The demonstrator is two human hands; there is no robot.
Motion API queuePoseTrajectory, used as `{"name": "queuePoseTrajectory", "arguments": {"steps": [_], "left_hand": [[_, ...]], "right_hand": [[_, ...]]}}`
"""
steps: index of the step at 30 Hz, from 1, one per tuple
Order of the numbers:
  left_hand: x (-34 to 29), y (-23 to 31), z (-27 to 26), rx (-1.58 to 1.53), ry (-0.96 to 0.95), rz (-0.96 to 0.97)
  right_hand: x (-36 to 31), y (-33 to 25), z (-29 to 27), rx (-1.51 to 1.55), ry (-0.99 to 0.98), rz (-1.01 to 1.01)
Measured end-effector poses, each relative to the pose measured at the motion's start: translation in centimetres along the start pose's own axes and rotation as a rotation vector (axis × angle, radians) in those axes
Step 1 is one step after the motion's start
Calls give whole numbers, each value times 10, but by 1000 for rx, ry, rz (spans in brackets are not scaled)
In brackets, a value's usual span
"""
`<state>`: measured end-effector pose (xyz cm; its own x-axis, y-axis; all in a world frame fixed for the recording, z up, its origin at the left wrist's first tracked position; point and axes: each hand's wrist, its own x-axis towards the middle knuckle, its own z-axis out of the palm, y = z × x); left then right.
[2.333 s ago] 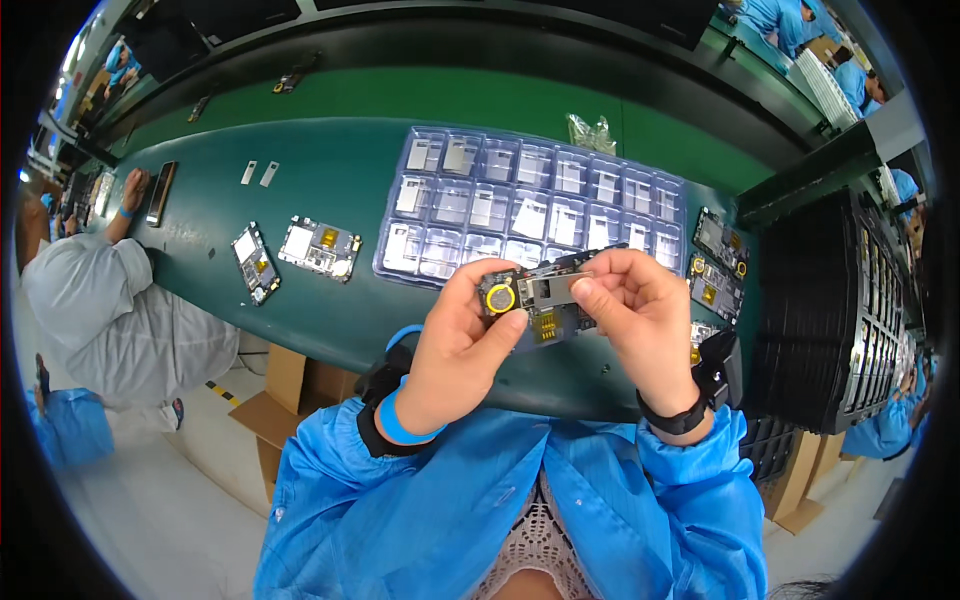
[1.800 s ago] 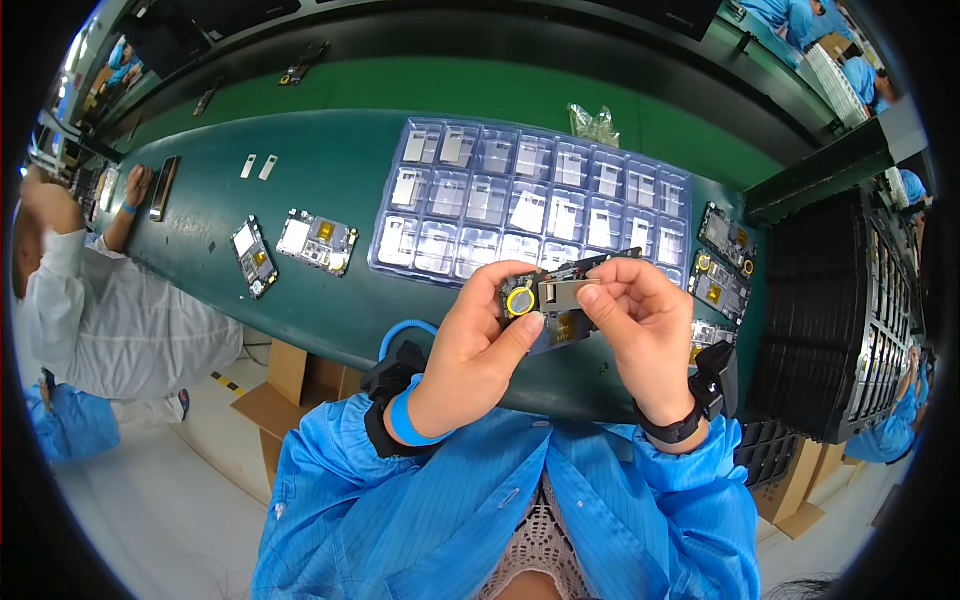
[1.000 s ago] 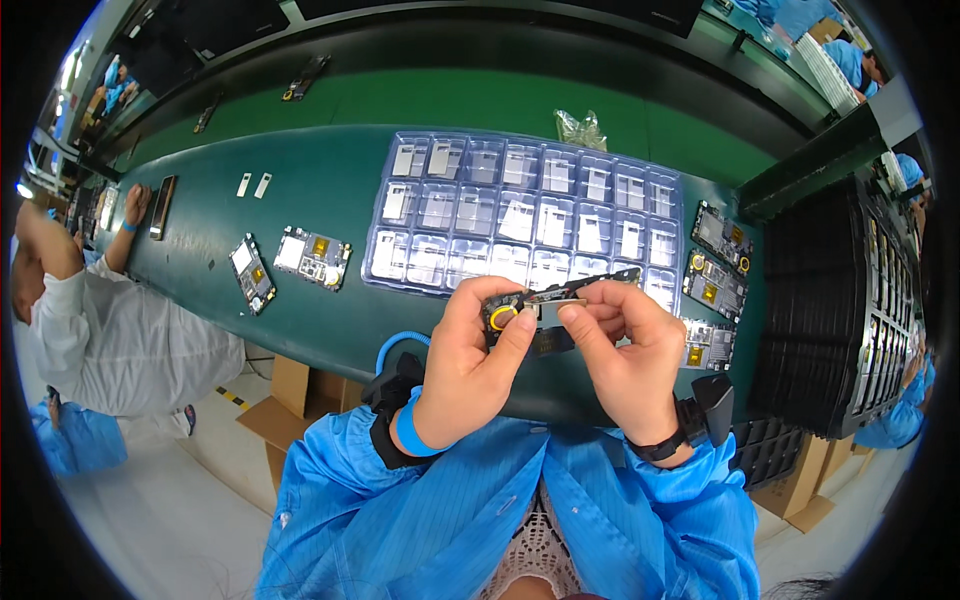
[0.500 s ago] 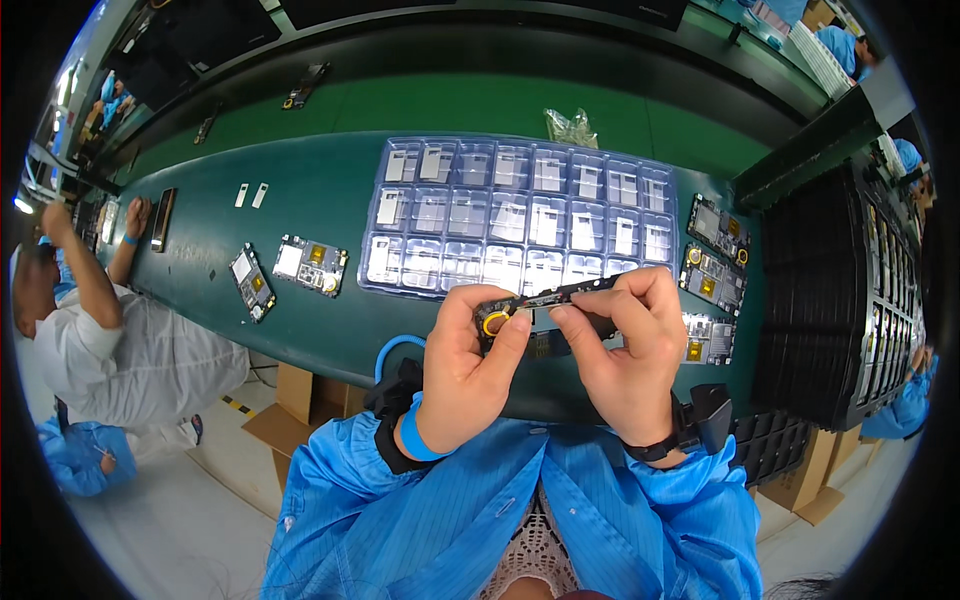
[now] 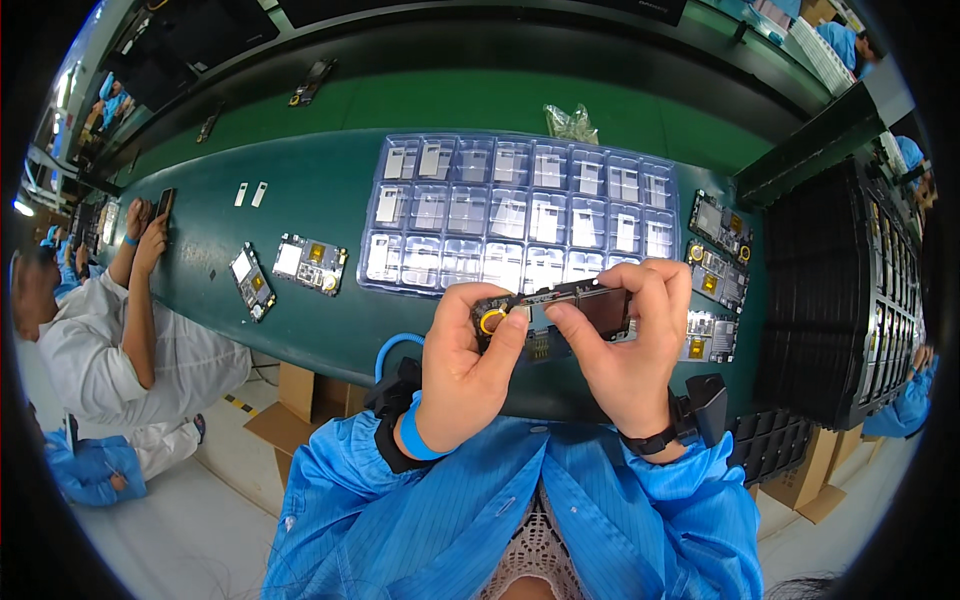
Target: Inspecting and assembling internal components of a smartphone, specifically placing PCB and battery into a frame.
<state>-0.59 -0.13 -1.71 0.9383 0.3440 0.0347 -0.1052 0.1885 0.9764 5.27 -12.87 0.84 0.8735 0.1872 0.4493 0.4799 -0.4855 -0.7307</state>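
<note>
Both my hands hold a phone chassis point(image 5: 604, 312) above the near edge of the green bench. It is tilted, showing a dark reddish-brown area on the right and a yellow ring on the left. My left hand point(image 5: 468, 350) grips the left end between thumb and fingers. With its thumb against the middle and its fingers along the upper edge, my right hand point(image 5: 632, 345) closes on the other part. The thumbs and fingers hide some of the chassis. Just beyond lies a clear plastic tray point(image 5: 372, 272) with several pale flat pieces in its compartments.
Phone chassis with exposed boards lie left point(image 5: 311, 264) and right point(image 5: 717, 275) of the tray. Two small white pieces point(image 5: 260, 194) rest farther left. A clear plastic bag point(image 5: 571, 124) is behind the tray. Black stacked trays point(image 5: 815, 300) stand at right. A co-worker point(image 5: 130, 330) sits left.
My right fingers have lifted and opened a little along the chassis, exposing its dark reddish-brown area. At the left, the co-worker's raised hand has come down to a dark phone.
</note>
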Motion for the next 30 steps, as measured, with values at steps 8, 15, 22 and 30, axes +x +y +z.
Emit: {"name": "queuePoseTrajectory", "arguments": {"steps": [8, 15, 22, 30], "left_hand": [[-1, 1, 2, 22, -19, -33], [-2, -2, 5, 119, -27, 8], [5, 0, 8, 168, -39, -32], [16, 4, 12, 44, -146, -210]], "right_hand": [[1, 20, 3, 361, -133, 205], [-1, 21, -2, 360, -123, 261], [-1, 25, -7, 309, -106, 238], [7, 32, -20, 474, -345, 497]]}}
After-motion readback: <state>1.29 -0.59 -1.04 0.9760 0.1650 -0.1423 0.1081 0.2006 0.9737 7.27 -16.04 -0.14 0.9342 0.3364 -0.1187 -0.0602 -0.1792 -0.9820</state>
